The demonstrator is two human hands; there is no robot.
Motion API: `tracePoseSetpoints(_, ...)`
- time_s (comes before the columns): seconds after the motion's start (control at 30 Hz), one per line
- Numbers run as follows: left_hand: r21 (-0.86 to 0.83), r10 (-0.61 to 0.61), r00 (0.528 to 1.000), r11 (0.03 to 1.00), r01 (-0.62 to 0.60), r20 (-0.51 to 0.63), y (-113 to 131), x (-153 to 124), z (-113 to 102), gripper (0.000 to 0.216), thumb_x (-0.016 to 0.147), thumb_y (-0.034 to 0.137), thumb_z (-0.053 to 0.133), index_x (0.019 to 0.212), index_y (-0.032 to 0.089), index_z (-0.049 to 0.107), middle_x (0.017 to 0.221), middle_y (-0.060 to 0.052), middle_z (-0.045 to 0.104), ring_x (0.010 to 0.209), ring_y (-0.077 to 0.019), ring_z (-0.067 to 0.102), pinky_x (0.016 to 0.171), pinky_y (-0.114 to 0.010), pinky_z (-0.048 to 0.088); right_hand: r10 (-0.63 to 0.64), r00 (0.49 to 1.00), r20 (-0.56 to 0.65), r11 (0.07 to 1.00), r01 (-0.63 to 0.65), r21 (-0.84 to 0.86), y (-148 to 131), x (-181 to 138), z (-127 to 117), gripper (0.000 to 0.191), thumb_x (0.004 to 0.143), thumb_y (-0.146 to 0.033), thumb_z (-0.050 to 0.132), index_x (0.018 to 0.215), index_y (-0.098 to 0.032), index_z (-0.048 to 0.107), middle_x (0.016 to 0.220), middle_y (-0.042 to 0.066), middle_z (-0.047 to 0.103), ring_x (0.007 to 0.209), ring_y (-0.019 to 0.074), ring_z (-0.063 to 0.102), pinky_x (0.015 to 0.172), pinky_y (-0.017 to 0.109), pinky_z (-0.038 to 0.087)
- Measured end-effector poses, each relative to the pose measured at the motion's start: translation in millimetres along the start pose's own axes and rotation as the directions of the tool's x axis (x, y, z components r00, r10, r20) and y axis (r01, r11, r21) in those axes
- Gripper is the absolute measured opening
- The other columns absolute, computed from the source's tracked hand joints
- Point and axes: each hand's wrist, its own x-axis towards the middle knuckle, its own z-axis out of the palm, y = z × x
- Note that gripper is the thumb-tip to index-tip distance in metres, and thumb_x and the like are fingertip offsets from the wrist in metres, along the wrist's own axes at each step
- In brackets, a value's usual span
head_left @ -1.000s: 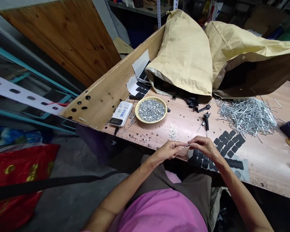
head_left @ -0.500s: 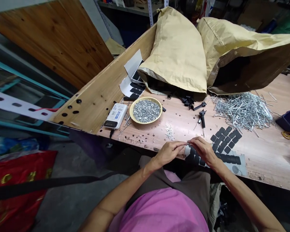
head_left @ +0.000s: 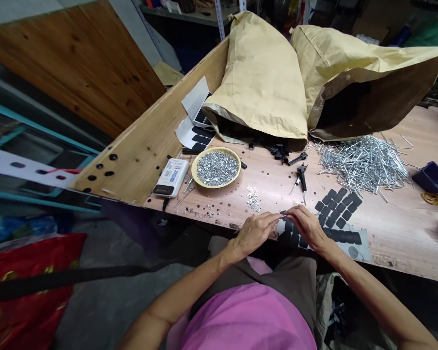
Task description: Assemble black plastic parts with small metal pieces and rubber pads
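My left hand [head_left: 257, 232] and my right hand [head_left: 307, 224] meet at the bench's front edge, fingertips pinched together. Between them is a small thin piece [head_left: 283, 214], partly dark; its kind is too small to tell. Beneath my right hand lies a grey sheet [head_left: 365, 245] bearing rows of black rounded-square pads [head_left: 350, 237]. More black pads [head_left: 337, 208] lie in rows just beyond it. A scatter of small metal washers [head_left: 253, 199] is in front of my left hand. Past my fingers stands a black part with metal pins [head_left: 302, 179].
A yellow bowl [head_left: 194, 171] of small metal pieces stands left, beside a white device [head_left: 173, 179]. Two large paper sacks [head_left: 266, 82] lie at the back, near loose black parts [head_left: 279, 150]. Metal pins [head_left: 365, 163] are heaped right, next to a dark blue bin [head_left: 432, 177].
The view has shifted slightly, so the bench things appear a little further left. Both hands stay pinched together at nearly the same place.
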Motion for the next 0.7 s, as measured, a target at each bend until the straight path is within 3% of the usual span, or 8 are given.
tracePoseSetpoints(0.13, 0.237, 0.054, 0.998, 0.970, -0.057, 0.018, 2.6, -2.0, 6.5, 0.033, 0.092, 0.020, 0.041, 0.116, 0.020, 0.063, 0.091, -0.008, 0.069, 0.081, -0.0178, 0.065, 0.072, -0.026, 0.050, -0.013, 0.999, -0.031, 1.000, 0.012, -0.023, 0.5, -0.8, 0.7, 0.028, 0.098, -0.032, 0.032, 0.094, -0.020, 0.058, 0.079, 0.005, 0.060, 0.072, 0.0154, 0.057, 0.064, 0.027, 0.049)
tracePoseSetpoints(0.3, 0.291, 0.117, 0.993, 0.949, -0.121, 0.029, 2.6, -3.1, 9.4, 0.032, 0.093, 0.021, 0.040, 0.115, 0.021, 0.063, 0.087, -0.007, 0.069, 0.077, -0.0157, 0.064, 0.069, -0.023, 0.049, 0.025, 1.000, 0.003, 0.993, -0.024, -0.117, -1.6, -1.3, 1.8, 0.043, 0.098, -0.039, 0.025, 0.078, -0.020, 0.058, 0.070, 0.006, 0.055, 0.066, 0.0159, 0.052, 0.062, 0.028, 0.044)
tracePoseSetpoints(0.4, 0.264, 0.124, 0.992, 0.956, -0.126, 0.024, 4.5, -3.5, 14.6, 0.032, 0.091, 0.019, 0.040, 0.111, 0.019, 0.065, 0.079, -0.007, 0.067, 0.072, -0.0155, 0.063, 0.068, -0.024, 0.048, 0.151, 0.988, -0.012, 0.984, -0.152, -0.095, -0.8, -2.5, 3.1, 0.056, 0.096, -0.051, 0.021, 0.058, -0.021, 0.051, 0.057, 0.003, 0.049, 0.054, 0.0142, 0.046, 0.055, 0.027, 0.039)
tracePoseSetpoints(0.47, 0.134, 0.066, 0.998, 0.989, -0.064, -0.016, 6.6, -0.2, 20.1, 0.028, 0.090, 0.021, 0.043, 0.105, 0.019, 0.067, 0.079, -0.007, 0.067, 0.073, -0.0161, 0.063, 0.071, -0.026, 0.048, 0.319, 0.948, -0.017, 0.948, -0.319, -0.008, 0.8, -4.8, 1.5, 0.062, 0.092, -0.060, 0.021, 0.050, -0.021, 0.045, 0.049, 0.001, 0.045, 0.047, 0.0125, 0.041, 0.049, 0.027, 0.035)
tracePoseSetpoints(0.53, -0.160, -0.079, 0.996, 0.985, 0.071, -0.047, 9.3, 7.8, 27.1, 0.024, 0.089, 0.027, 0.047, 0.100, 0.020, 0.067, 0.083, -0.006, 0.067, 0.077, -0.0161, 0.062, 0.073, -0.027, 0.049, 0.499, 0.867, -0.019, 0.859, -0.491, 0.148, 2.0, -8.2, -2.6, 0.066, 0.090, -0.065, 0.020, 0.050, -0.021, 0.048, 0.047, 0.000, 0.046, 0.045, 0.0120, 0.042, 0.046, 0.026, 0.036)
tracePoseSetpoints(0.6, -0.545, -0.256, 0.967, 0.811, 0.213, -0.004, 12.7, 19.7, 35.8, 0.025, 0.085, 0.034, 0.054, 0.101, 0.020, 0.066, 0.088, -0.005, 0.067, 0.080, -0.0150, 0.062, 0.074, -0.026, 0.049, 0.606, 0.796, -0.017, 0.754, -0.567, 0.332, 1.4, -12.4, -6.6, 0.064, 0.087, -0.068, 0.025, 0.061, -0.020, 0.060, 0.055, 0.001, 0.055, 0.051, 0.0135, 0.050, 0.050, 0.026, 0.042)
tracePoseSetpoints(0.7, -0.869, -0.390, 0.916, 0.414, 0.270, 0.098, 20.0, 38.8, 52.4, 0.038, 0.073, 0.036, 0.069, 0.105, 0.018, 0.064, 0.093, -0.004, 0.066, 0.085, -0.0135, 0.061, 0.080, -0.026, 0.048, 0.627, 0.779, -0.024, 0.666, -0.519, 0.536, -3.7, -19.7, -5.9, 0.049, 0.078, -0.066, 0.050, 0.086, -0.021, 0.068, 0.079, 0.005, 0.067, 0.076, 0.0190, 0.062, 0.068, 0.031, 0.051)
